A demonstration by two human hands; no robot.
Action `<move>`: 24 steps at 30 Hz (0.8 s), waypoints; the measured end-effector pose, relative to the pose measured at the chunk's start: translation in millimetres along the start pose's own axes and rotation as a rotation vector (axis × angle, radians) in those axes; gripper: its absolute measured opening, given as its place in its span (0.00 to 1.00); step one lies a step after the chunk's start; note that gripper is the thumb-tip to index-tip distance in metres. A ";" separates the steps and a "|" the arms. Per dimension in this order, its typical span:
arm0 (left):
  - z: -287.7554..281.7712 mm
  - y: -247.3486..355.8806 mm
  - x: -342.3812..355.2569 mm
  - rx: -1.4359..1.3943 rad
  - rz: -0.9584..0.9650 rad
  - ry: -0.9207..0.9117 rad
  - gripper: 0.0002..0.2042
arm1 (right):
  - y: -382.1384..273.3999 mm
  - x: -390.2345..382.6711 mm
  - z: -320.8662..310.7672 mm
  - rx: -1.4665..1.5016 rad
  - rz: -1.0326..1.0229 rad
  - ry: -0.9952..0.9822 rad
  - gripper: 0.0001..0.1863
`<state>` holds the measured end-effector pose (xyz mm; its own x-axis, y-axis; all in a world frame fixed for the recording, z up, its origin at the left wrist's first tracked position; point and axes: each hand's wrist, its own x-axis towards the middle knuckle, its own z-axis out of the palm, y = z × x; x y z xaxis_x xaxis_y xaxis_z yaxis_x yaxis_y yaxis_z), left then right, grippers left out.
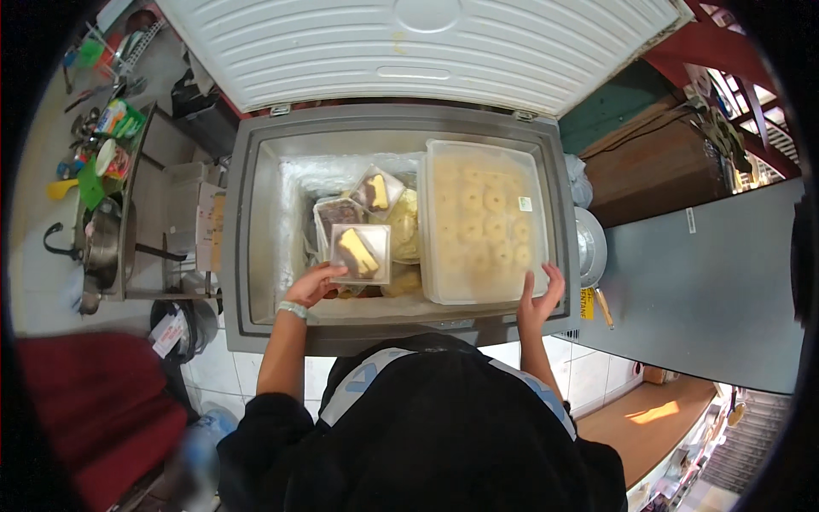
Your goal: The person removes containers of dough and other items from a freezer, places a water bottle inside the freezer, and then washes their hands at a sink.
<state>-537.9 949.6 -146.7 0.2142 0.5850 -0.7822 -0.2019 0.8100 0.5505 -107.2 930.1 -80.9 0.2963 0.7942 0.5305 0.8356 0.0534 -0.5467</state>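
My left hand (316,282) grips the lower left corner of a clear square box (361,253) with a yellow and brown piece of cake in it, held over the left part of the open chest freezer (243,247). Just behind it lies a similar cake box (377,191), tilted. A clear container with dark contents (338,213) sits partly under the held box. My right hand (541,299) has its fingers apart near the front right corner of a large translucent tub (444,286), which shows several pale ring-shaped pieces through its lid. Whether the hand touches the tub I cannot tell.
The raised freezer lid (341,60) stands behind. A round yellowish package (408,226) lies inside, and frost (294,179) coats the wall. To the left stands a rack with a dark pot (104,243); to the right, a pan (589,247) sits beside a grey surface (708,282).
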 end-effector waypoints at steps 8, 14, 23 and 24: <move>-36.7 -43.0 -98.6 -0.517 0.483 0.236 0.17 | -116.5 34.4 172.1 1.187 0.722 -0.889 0.24; -27.0 -70.7 -161.6 -0.652 0.570 0.344 0.19 | -89.7 -3.0 308.6 0.909 1.474 -0.963 0.49; -32.7 -104.2 -213.1 -0.810 0.631 0.426 0.25 | -75.8 -23.6 368.7 0.913 1.506 -0.947 0.36; -33.1 -99.7 -214.4 -0.802 0.645 0.412 0.25 | -84.3 -24.2 367.2 0.844 1.508 -0.854 0.33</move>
<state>-595.4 742.1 -43.5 -0.4585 0.7086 -0.5364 -0.7534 0.0102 0.6575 -354.7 1128.7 -285.5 -0.0386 0.4840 -0.8742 -0.3387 -0.8294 -0.4443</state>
